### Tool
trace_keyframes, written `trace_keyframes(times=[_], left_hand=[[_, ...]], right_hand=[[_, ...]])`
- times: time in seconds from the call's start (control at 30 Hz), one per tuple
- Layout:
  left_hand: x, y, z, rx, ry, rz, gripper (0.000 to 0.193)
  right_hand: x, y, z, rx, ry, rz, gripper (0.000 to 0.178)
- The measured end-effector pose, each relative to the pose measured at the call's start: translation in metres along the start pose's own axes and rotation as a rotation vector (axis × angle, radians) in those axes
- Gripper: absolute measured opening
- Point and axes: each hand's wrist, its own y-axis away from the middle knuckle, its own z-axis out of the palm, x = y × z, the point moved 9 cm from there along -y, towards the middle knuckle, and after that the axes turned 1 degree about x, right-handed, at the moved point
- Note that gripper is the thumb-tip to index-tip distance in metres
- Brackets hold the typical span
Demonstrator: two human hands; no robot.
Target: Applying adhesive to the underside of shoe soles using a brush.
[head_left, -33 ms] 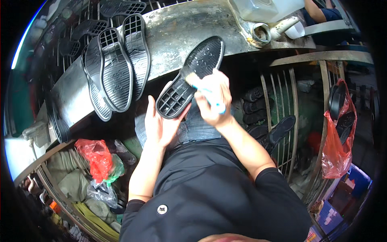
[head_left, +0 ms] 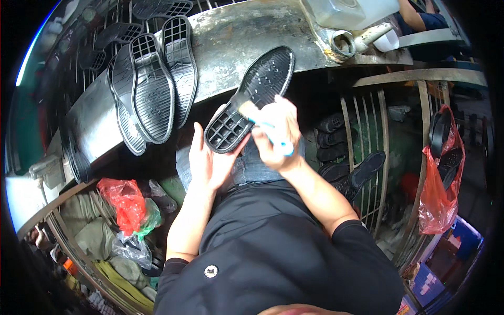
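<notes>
A black rubber shoe sole (head_left: 269, 73) slants away from me, its toe end over the edge of the metal bench. My left hand (head_left: 212, 170) supports its heel end from below, the thumb standing apart and the fingers partly hidden under the sole. Square hollows fill that heel; fine ridges with wet-looking shine cover the toe part. In my right hand (head_left: 276, 128) is a brush (head_left: 265, 124) with a blue handle. Its pale bristles meet the sole near the middle, between the heel grid and the forefoot.
Several more black soles (head_left: 152, 94) overlap along the left of the worn metal bench (head_left: 231, 39). A translucent jug (head_left: 352, 11) and a metal pipe end (head_left: 342, 44) are at the back right. Red plastic bags (head_left: 440, 197) hang at right; metal racks (head_left: 383, 126) flank me.
The brush head has shifted very slightly across the sole's middle. Both hands keep their hold, and the sole stays in nearly the same place.
</notes>
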Motion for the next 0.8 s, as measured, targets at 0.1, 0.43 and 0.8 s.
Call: trace_keyframes(times=[0.1,0.43,0.8], left_hand=[[-0.003,0.002,-0.001,-0.001,0.023,-0.049,0.074],[0.011,0.0,0.006,0.181,-0.464,0.109,0.067],[0.017,0.002,0.032,0.153,-0.681,0.143,0.07]], right_hand=[[-0.042,0.013,0.017,-0.129,-0.065,-0.056,0.034],[0.036,-0.053,-0.023,-0.401,-0.124,0.523,0.015],[0.098,-0.107,-0.07,-0.225,0.233,0.358,0.022]])
